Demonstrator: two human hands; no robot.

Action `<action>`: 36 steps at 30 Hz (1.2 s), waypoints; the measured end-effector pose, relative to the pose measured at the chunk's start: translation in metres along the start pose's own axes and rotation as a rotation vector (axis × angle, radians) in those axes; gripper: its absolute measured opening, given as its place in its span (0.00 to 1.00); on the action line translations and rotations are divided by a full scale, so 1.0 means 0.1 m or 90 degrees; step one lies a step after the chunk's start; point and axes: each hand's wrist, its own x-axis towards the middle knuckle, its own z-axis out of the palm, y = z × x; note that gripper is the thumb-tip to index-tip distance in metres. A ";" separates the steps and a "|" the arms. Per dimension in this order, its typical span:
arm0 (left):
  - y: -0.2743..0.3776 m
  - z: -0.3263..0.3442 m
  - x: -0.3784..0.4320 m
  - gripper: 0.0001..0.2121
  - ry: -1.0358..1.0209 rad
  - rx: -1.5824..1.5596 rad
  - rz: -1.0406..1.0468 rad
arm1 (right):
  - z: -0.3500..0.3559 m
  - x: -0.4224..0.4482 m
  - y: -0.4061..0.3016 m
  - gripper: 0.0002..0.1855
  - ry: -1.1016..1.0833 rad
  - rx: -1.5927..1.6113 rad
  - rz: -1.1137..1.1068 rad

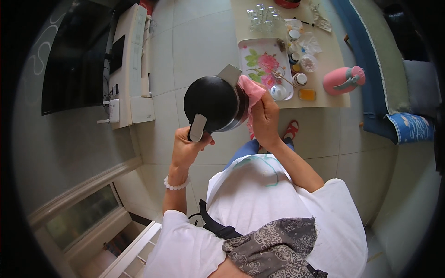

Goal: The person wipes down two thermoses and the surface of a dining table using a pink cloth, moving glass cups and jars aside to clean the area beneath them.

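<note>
My left hand grips the handle of a kettle with a black lid, a silver spout piece and a partly see-through side. The kettle is held up in the air before me, above the tiled floor. In my right hand is a pink cloth, pressed against the kettle's right side below the spout. The cloth and my fingers hide part of that side. What the kettle holds cannot be seen under its lid.
A table carries a floral tray, upturned glasses on a rack, several jars and a pink vacuum flask. A blue sofa stands right; a TV cabinet with a television stands left.
</note>
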 end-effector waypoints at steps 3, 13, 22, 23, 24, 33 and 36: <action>-0.05 -0.02 -0.01 0.03 -0.001 -0.040 0.009 | -0.03 0.06 -0.37 0.16 0.019 -0.005 0.015; 0.12 0.39 0.07 0.04 0.059 -0.072 -0.062 | 0.16 -0.08 -0.26 0.18 0.049 -0.220 -0.265; 0.53 0.96 0.39 0.05 -0.031 -0.218 -0.047 | -0.23 -0.10 0.10 0.25 0.085 -0.462 -0.521; 0.58 1.05 0.46 0.06 -0.044 -0.230 -0.048 | -0.35 -0.10 0.21 0.25 0.091 -0.535 -0.544; 0.61 1.13 0.54 0.06 -0.064 -0.244 -0.041 | -0.47 -0.12 0.31 0.25 0.081 -0.557 -0.544; 1.00 2.15 1.47 0.06 -0.162 -0.192 0.031 | -2.04 -0.55 0.67 0.18 0.217 -0.283 0.016; 0.97 2.67 1.98 0.06 -0.208 -0.136 0.041 | -2.66 -0.93 0.85 0.14 0.304 -0.082 0.265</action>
